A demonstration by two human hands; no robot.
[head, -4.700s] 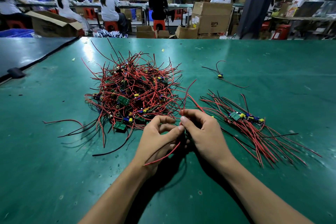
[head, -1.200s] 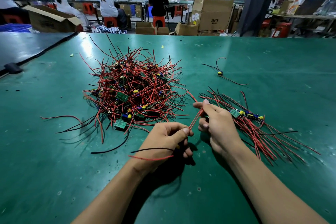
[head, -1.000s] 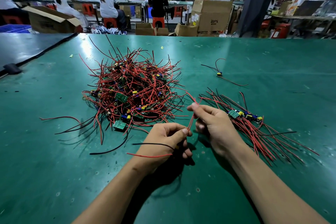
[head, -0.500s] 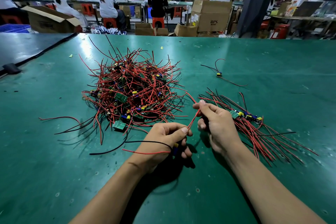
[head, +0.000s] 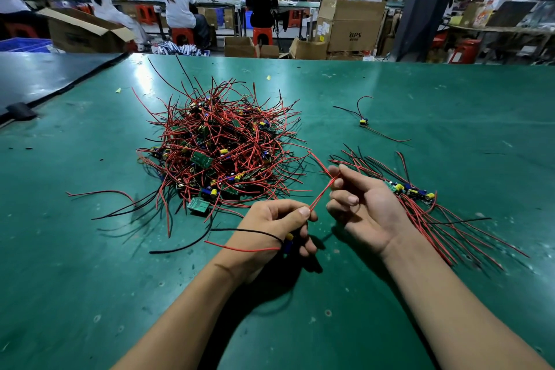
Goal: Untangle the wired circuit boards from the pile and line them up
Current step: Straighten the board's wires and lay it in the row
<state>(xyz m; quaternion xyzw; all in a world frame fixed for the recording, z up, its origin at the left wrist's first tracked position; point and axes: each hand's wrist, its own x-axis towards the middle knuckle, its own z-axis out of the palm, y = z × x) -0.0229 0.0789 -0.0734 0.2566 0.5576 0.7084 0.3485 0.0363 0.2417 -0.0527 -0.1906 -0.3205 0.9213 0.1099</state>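
Note:
A tangled pile of small green circuit boards with red and black wires (head: 222, 153) lies on the green table (head: 90, 294), left of centre. My left hand (head: 276, 228) grips one wired board (head: 289, 242), mostly hidden in the fist; its black and red leads stick out to the left. My right hand (head: 360, 201) is turned palm up and pinches the board's red wires (head: 322, 192), which run taut from my left thumb up past its fingertips. A row of sorted boards (head: 411, 189) with wires fanned toward me lies just right of my right hand.
One loose wired part (head: 364, 122) lies alone at the back right. Another dark table (head: 36, 81) adjoins on the left, with a black clip (head: 21, 111) at the seam. Beyond the far edge are cardboard boxes (head: 351, 24), red stools and several seated workers.
My right hand has turned palm up and slid along the red wires, drawing them straight between both hands. The left hand has kept its grip on the board in the same place.

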